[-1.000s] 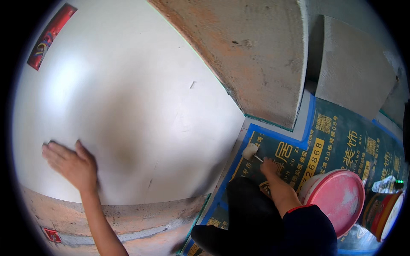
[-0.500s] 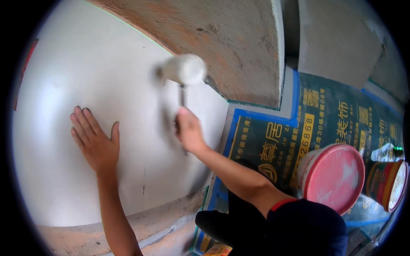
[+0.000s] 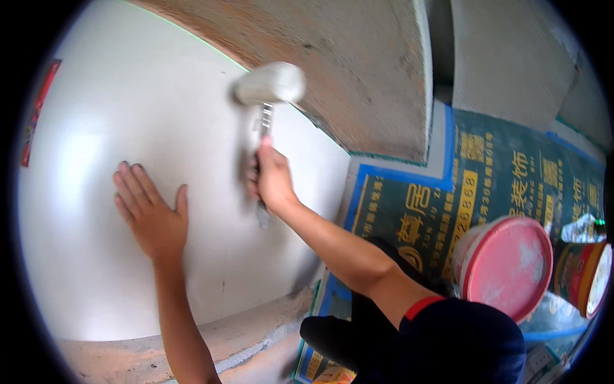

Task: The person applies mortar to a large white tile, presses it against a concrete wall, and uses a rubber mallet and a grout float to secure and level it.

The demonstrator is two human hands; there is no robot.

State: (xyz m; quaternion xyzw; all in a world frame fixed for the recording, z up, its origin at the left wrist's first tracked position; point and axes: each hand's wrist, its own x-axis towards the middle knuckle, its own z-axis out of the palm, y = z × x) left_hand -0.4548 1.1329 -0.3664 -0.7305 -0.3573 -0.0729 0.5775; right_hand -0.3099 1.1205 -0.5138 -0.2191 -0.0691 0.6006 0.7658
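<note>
A large glossy white tile [image 3: 96, 256] covers the left half of the view. My left hand [image 3: 152, 214] lies flat against it, fingers stretched out and thumb apart. My right hand [image 3: 274, 179] is closed around the handle of a white-headed rubber mallet [image 3: 268, 84]. The mallet's head is up near the tile's upper right edge, a little blurred. Whether the head touches the tile, I cannot tell. A thin green line of light runs along that edge.
Rough bare plaster [image 3: 345, 70] borders the tile above. Green printed floor film [image 3: 499, 166] with blue tape lies at the right. On it stand a bucket with a red lid [image 3: 511, 269] and a smaller tub [image 3: 579, 275]. A red strip [image 3: 39, 112] shows at the tile's far left.
The mallet and my right hand have shifted slightly up and left. My left hand stays flat on the tile. The whole view has moved a little.
</note>
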